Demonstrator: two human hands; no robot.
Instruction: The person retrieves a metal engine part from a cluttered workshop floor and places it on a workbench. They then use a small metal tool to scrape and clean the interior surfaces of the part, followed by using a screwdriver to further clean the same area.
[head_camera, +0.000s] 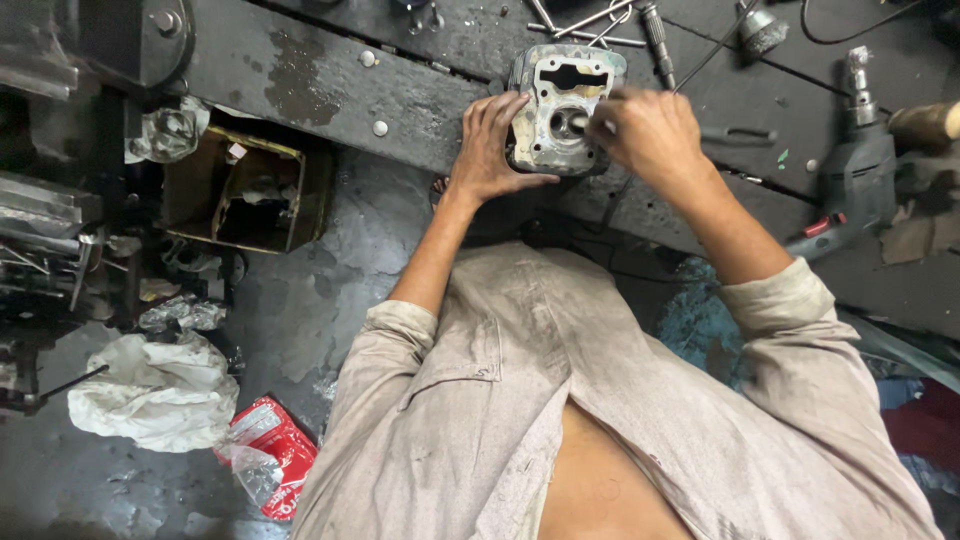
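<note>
- One grey metal engine casting (560, 110), worn and stained, stands on the dark workbench (300, 80) between the two hands; its lower edge is hidden behind them, and it shows one rectangular opening at the top and one round bore in the middle.
- The left hand (490, 150) lies flat against the casting's left side, fingers spread upward, steadying it rather than closing around it.
- The right hand (650, 130) is bunched at the round bore, fingers drawn together on something; motion blur hides what it pinches, so I cannot tell what the tool is.
- Beyond the right hand lie several thin metal rods (590, 25), partly cut off by the top edge; their number is hard to make out.
- To the right of the right hand lies one electric drill (850, 170).
- Well left of the left hand sits one open yellow-rimmed box (250, 190), its contents too dark to read.
- Below it, on the floor, lie one white rag (155, 390) and one red packet (275, 450).
</note>
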